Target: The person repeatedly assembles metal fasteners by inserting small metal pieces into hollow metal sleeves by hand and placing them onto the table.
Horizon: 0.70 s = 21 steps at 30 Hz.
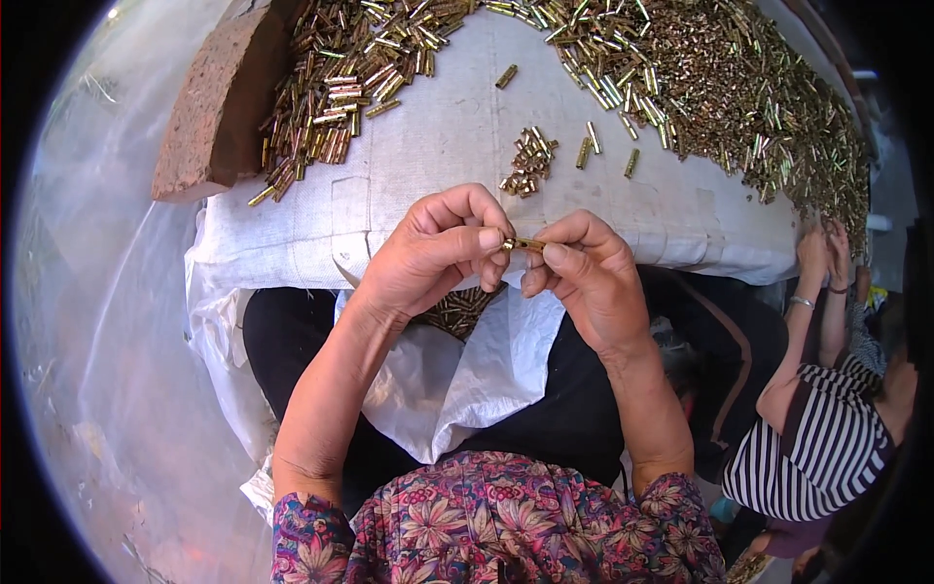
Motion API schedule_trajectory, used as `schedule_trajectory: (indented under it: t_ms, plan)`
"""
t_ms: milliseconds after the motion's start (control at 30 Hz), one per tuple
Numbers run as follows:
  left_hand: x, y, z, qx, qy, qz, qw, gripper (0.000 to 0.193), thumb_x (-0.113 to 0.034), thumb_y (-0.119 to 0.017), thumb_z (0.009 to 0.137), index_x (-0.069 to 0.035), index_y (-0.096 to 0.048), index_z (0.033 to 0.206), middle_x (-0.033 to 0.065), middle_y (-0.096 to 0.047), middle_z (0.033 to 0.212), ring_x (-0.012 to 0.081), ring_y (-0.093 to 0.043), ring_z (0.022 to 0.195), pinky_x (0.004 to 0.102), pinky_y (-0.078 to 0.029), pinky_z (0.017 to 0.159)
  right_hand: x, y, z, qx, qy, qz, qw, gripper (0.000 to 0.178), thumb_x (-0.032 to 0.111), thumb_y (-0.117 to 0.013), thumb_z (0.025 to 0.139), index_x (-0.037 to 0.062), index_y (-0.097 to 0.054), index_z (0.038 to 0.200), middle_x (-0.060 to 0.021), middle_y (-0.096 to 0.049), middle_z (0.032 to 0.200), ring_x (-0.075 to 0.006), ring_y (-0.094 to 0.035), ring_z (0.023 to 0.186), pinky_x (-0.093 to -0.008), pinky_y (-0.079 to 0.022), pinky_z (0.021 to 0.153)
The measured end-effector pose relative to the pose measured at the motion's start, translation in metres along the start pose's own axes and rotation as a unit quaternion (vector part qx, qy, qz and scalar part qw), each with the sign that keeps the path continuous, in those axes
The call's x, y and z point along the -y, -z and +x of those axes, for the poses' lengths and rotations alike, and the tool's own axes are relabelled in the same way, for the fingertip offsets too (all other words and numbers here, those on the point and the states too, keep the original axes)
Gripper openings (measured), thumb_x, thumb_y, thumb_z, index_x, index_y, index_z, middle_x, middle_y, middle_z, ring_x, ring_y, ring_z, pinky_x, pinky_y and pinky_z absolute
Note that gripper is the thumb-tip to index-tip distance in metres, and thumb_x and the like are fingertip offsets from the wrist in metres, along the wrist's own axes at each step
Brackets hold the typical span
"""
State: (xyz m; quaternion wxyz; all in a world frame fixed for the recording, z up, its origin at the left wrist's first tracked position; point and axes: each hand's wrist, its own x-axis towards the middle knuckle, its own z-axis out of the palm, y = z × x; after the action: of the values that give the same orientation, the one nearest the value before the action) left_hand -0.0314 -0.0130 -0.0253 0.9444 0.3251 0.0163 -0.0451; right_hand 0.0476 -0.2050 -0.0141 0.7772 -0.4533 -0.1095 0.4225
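So, white sack (511, 355) w/ brass pcs (455, 317), 2 hands' fingers (562, 257) on tube (526, 244)

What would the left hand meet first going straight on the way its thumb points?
The left hand would first meet the brass-coloured tube at its thumb tip, then probably the right hand; depth is unclear.

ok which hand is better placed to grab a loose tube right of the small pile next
Probably the right hand, nearer the loose tubes than the left hand, though both hold a golden piece.
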Motion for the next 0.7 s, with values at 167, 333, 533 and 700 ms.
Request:
schedule_trajectory:
  t_ms: [167,333,533,700]
  plan:
    - [0.001,0.001,-0.003,-0.021,0.002,0.011,1.000,0.010,-0.011,-0.065,0.090,-0.002,-0.059,0.090,0.0058,-0.064,0.077,0.0112,-0.061,0.064,0.0241,-0.053,0.061,0.000,-0.003,-0.001,-0.011,0.032,-0.092,0.995,0.012,0.006,-0.056,0.094,-0.0003,-0.057,0.104,-0.0109,-0.064,0.087,-0.0174,-0.064,0.075,-0.0308,-0.054,0.071]
    - [0.001,-0.004,-0.006,-0.037,-0.003,0.019,0.999,0.010,-0.012,-0.064,0.091,-0.003,-0.059,0.091,0.0055,-0.063,0.077,0.0113,-0.060,0.064,0.0246,-0.052,0.061,0.001,-0.003,-0.002,-0.003,0.055,-0.154,0.987,0.012,0.006,-0.057,0.093,-0.0003,-0.057,0.104,-0.0114,-0.064,0.086,-0.0170,-0.064,0.074,-0.0299,-0.053,0.071]
    - [0.001,-0.006,-0.005,-0.052,0.008,0.013,0.999,0.010,-0.012,-0.064,0.092,-0.003,-0.059,0.092,0.0049,-0.062,0.077,0.0109,-0.060,0.065,0.0242,-0.051,0.061,0.000,0.004,0.000,0.004,0.016,-0.100,0.995,0.011,0.006,-0.058,0.093,-0.0001,-0.057,0.102,-0.0115,-0.064,0.086,-0.0171,-0.065,0.074,-0.0291,-0.054,0.070]
    - [-0.001,-0.010,-0.005,-0.060,-0.014,0.165,0.984,0.013,-0.014,-0.065,0.091,-0.003,-0.057,0.093,0.0026,-0.060,0.076,0.0095,-0.059,0.064,0.0226,-0.049,0.060,0.002,0.004,-0.004,-0.012,0.028,-0.137,0.990,0.009,0.005,-0.058,0.092,-0.0002,-0.057,0.100,-0.0113,-0.064,0.086,-0.0176,-0.065,0.072,-0.0302,-0.054,0.068]
